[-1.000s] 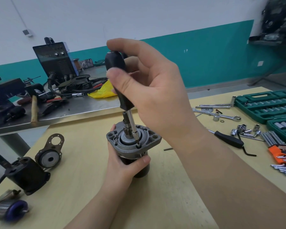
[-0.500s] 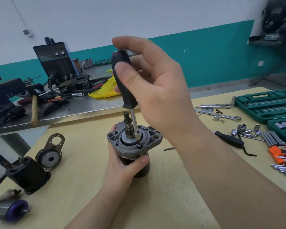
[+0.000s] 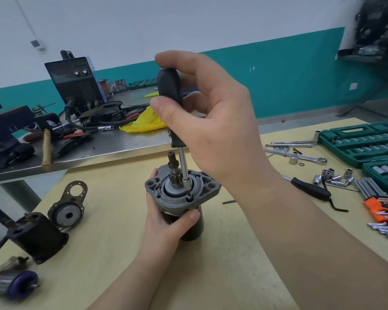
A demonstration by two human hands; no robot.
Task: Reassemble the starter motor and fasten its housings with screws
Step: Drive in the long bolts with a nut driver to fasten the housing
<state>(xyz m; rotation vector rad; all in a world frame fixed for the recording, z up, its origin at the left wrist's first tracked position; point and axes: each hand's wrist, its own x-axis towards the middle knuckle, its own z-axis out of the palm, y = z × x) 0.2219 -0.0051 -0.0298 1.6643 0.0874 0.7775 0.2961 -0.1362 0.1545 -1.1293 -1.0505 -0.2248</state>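
Tilted earlier, screwdriver (image 3: 169,101) now stands upright, pinched by right hand (image 3: 211,121); left hand (image 3: 166,220) grips starter motor (image 3: 182,193); bit at flange's 5 o'clock.

Screwdriver (image 3: 171,101) in right hand (image 3: 213,121), starter motor (image 3: 182,193) in left hand (image 3: 166,220)

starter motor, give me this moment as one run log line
step: driving housing screw | right hand: grips screwdriver, tip in screw hole | left hand: holds starter motor upright on table

bare table (image 3: 222,253) right of motor (image 3: 182,198)
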